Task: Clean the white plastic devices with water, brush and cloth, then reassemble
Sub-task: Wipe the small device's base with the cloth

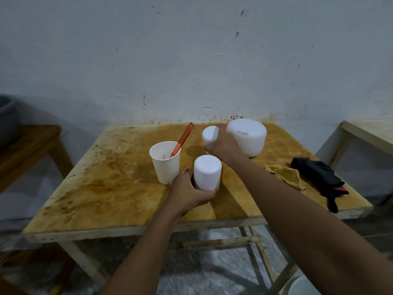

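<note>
Three white plastic devices stand on the stained wooden table (102, 188). My left hand (187, 191) grips the base of the near cylindrical device (207, 171), which stands upright. My right hand (221, 145) is wrapped round the smaller white device (209, 135) further back. A larger, wide white device (247, 136) stands just right of that hand, untouched. A white paper cup (164, 161) to the left holds an orange-handled brush (182, 140). A yellow cloth (286, 175) lies at the right.
A black cloth (319, 174) with a red patch lies near the table's right edge. A second wooden table (27, 145) stands at the left with a grey basin (7, 118) on it. A white bucket rim (304, 286) shows on the floor at the lower right.
</note>
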### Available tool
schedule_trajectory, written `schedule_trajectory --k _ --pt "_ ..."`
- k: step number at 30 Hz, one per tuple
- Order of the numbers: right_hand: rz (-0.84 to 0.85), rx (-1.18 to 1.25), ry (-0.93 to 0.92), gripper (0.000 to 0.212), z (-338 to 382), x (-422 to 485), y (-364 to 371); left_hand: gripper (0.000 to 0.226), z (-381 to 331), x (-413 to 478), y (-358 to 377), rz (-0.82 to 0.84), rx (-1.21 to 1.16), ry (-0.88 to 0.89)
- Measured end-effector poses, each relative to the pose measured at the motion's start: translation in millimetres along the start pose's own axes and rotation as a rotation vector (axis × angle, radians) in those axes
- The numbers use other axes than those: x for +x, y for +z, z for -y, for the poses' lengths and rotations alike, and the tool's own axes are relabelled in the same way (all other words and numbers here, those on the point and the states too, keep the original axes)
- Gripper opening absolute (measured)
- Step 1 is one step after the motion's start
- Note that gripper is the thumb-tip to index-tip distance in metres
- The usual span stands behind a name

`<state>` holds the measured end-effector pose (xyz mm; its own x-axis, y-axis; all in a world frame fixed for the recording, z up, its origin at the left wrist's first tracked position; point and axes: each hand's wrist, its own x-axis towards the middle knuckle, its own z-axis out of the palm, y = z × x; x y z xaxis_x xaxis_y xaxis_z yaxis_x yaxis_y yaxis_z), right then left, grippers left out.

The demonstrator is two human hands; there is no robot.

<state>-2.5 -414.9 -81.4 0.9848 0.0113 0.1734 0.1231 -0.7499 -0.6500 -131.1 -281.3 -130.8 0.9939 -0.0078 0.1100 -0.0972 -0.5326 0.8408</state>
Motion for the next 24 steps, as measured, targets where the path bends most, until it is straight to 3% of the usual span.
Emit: schedule_trajectory --k 8,14,24 --pt "0.03 0.063 -0.001 0.09 -2.5 -4.9 7.9 0.068 0.5 -0.4 0.7 -0.019 -0.011 0.008" --pt "0.062 0.183 0.016 0.08 -12.3 -3.2 18.4 0.074 3.6 0.3 1.7 -0.02 -0.007 0.011" --pt "0.091 0.192 -0.017 0.096 -19.7 -11.2 15.4 0.07 3.3 0.3 0.7 -0.006 -0.007 0.015"
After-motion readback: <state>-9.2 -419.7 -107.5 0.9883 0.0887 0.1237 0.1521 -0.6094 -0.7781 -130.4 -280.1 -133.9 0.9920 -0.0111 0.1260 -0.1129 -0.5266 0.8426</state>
